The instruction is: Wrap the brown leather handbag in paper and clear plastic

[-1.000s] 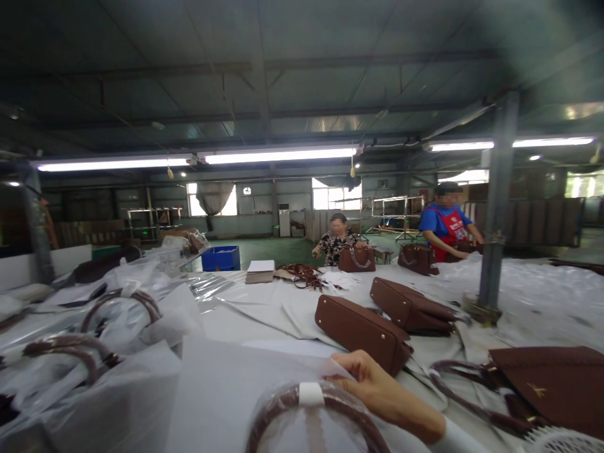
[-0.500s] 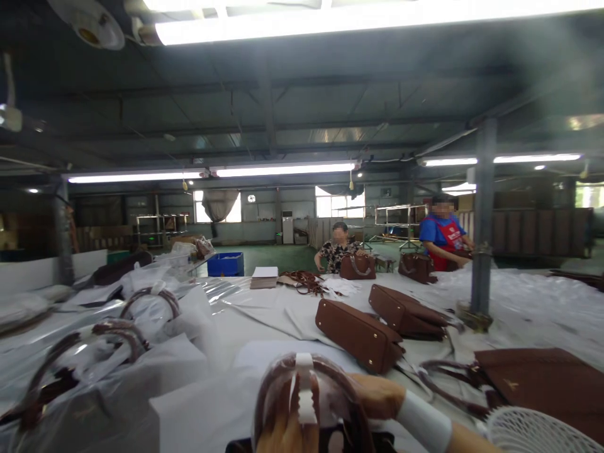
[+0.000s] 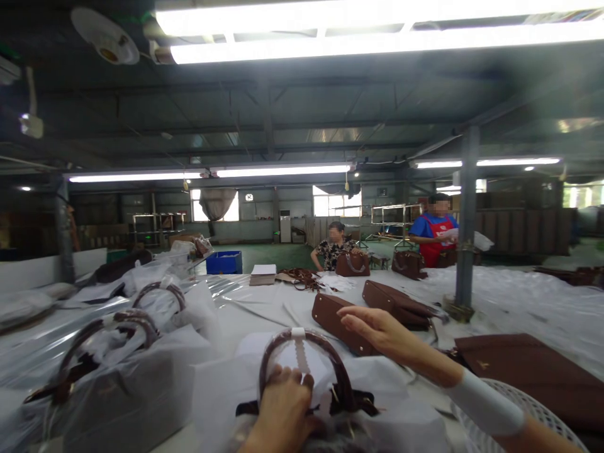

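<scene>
The left hand (image 3: 285,402), fingers curled, meets the base of the plastic-wrapped brown arched handle (image 3: 340,371) at lower centre; whether it clasps anything is hidden. The handle tops a bag in translucent white wrapping (image 3: 396,418). The right hand (image 3: 377,330), flat and empty, partly covers a brown leather handbag with metal studs (image 3: 326,311). The right forearm crosses a white lattice plastic basket (image 3: 526,397), lower right.

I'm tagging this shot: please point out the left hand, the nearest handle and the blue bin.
Left hand (image 3: 285,401), head view: middle of its back.
Nearest handle (image 3: 340,371), head view: right side of its arch.
Blue bin (image 3: 223,265), head view: front wall.
</scene>
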Available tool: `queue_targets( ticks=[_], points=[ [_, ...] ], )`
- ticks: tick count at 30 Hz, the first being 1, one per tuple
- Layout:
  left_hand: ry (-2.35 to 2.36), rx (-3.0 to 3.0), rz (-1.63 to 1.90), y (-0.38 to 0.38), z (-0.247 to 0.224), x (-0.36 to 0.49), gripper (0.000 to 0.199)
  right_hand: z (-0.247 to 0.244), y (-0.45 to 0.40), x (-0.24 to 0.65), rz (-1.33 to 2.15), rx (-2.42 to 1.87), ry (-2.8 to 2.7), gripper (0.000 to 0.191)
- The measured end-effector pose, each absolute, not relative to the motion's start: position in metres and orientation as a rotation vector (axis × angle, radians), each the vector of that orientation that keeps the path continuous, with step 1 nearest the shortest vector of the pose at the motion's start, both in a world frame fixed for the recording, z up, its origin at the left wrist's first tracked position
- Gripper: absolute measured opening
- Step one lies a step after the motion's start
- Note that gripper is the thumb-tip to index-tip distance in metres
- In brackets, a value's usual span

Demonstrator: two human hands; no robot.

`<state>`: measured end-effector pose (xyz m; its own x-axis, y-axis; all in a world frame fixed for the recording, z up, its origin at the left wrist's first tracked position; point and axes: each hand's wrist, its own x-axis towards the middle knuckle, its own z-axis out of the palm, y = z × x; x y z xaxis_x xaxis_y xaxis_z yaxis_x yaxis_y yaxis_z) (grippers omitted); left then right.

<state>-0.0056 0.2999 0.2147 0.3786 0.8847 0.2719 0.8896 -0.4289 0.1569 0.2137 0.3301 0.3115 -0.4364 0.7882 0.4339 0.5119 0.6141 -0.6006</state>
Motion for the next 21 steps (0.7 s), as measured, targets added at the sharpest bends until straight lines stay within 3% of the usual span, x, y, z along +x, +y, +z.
queue_targets(
  ticks=[5,12,21],
  points=[
    [-1.550,-2.629,-0.440,0.301,0.217,-0.013,0.025,0.273,0.249,0.191,0.176,-0.859,-2.300,0.022],
    [-1.472,-2.689,-0.481,0.291,0.236,-0.020,0.030,0.158,0.254,0.159,-0.400,-0.880,-2.383,0.030],
    [-1.282,-2.514,-0.545,0.265,0.168,-0.038,0.021,0.138,0.265,0.164,-0.559,-0.941,-2.319,0.036]
  ],
)
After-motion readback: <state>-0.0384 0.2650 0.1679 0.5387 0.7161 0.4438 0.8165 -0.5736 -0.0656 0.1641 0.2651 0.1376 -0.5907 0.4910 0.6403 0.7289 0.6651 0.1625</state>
